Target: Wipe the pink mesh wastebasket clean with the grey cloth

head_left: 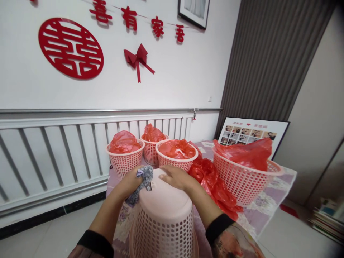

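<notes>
A pink plastic basket (163, 218) stands upside down at the near edge of the table, its solid bottom facing up. My left hand (131, 182) is closed on a grey-blue cloth (143, 179) and presses it against the left side of that bottom. My right hand (177, 177) lies flat on the top of the upturned basket, fingers stretched out and pointing left. Both forearms wear dark cuffs.
Three small pink baskets (126, 157) lined with red plastic bags stand behind on the cloth-covered table (268, 208). A larger basket (242, 179) with a red bag sits right, loose red bags (215, 186) beside it. Radiator (53, 150) left, photo board (249, 134) behind, books (328, 218) on floor.
</notes>
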Motion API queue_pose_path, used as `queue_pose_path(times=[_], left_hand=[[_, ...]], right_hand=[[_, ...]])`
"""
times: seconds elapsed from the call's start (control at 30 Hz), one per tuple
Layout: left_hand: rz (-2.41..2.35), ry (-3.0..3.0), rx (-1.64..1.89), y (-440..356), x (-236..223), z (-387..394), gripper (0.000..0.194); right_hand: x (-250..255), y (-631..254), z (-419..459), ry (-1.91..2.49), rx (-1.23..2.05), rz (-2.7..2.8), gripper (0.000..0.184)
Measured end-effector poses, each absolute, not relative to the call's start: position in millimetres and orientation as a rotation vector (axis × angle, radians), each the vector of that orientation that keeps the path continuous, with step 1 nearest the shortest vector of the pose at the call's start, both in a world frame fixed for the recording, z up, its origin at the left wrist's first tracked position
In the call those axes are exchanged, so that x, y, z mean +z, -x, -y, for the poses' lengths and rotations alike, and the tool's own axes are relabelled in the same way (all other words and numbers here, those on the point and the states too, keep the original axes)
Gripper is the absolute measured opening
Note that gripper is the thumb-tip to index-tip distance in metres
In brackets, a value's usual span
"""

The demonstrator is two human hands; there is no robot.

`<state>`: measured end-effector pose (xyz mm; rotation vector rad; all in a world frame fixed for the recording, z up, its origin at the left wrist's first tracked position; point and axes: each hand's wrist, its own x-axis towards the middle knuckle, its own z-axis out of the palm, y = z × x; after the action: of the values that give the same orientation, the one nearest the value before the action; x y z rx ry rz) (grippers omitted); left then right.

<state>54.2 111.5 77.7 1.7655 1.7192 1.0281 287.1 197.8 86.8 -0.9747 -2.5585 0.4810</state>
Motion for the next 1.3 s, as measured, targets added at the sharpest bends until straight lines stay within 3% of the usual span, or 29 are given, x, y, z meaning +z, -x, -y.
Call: queue_pose_path(times=[0.2, 0.4, 0.67, 0.87, 1.07, 1.3], left_hand=[[-1.777, -1.727, 1.118, -54, 72, -85, 0.053], [-1.801, -1.685, 1.142, -60, 80, -79, 0.049], [-1.767, -1.673, 1.195, -57, 75, -82, 0.053], [-1.751, -1.575, 1.31, -59, 63, -82, 0.054], [-1.829, -1.291, 1.447, -74, -5, -66, 0.061], [-2.018, -0.853, 1.277, -94, -118, -25, 0.064]], right_hand=[[84, -271, -204, 0.846, 0.561, 2.432, 0.052], [89, -281, -198, 0.978, 0.273, 2.066, 0.045], [87, -291, -115, 1.454, 0.424, 2.283, 0.07], [95, -284, -140, 1.473, 0.428, 2.479, 0.077], [95, -284, -167, 1.519, 0.365, 2.57, 0.08], [94, -283, -161, 1.532, 0.332, 2.547, 0.076]])
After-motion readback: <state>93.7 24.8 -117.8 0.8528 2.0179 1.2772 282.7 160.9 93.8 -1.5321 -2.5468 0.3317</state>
